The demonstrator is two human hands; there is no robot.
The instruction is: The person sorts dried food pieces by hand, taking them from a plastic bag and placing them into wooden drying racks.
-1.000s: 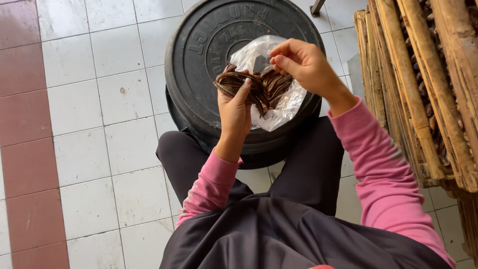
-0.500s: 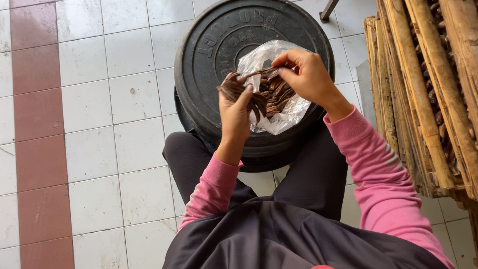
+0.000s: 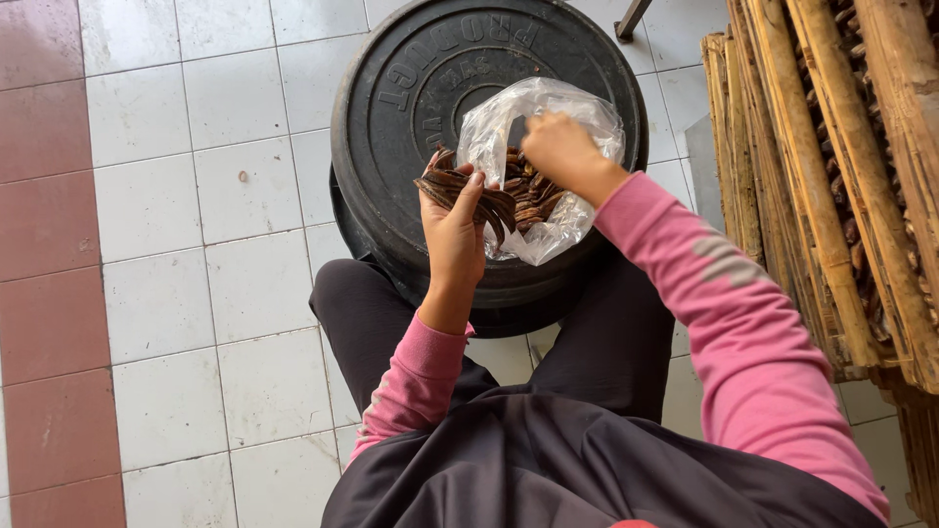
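A band of dark red floor tiles runs down the far left, and white square floor tiles fill the ground beside it. The left hand rises from a pink sleeve and is closed around a bundle of dark brown, curved dried pods; the pods fan out to both sides of the fist, their ends crossing just above the thumb. Under that grip, and reaching well beyond it on every side, lies a round black cast weight plate with raised lettering, stacked on another dark disc. Just to the right of the held bundle, touching it, sits a clear crumpled plastic bag on the plate, with more brown pods inside. The right hand is pushed into the mouth of that bag, fingers curled down; whether they pinch a pod or the bag's edge is probably hidden by the plastic, so I cannot tell. Below both hands are the person's black trousers. At the far right, well apart from the hands, leans a stack of yellowish bamboo poles.
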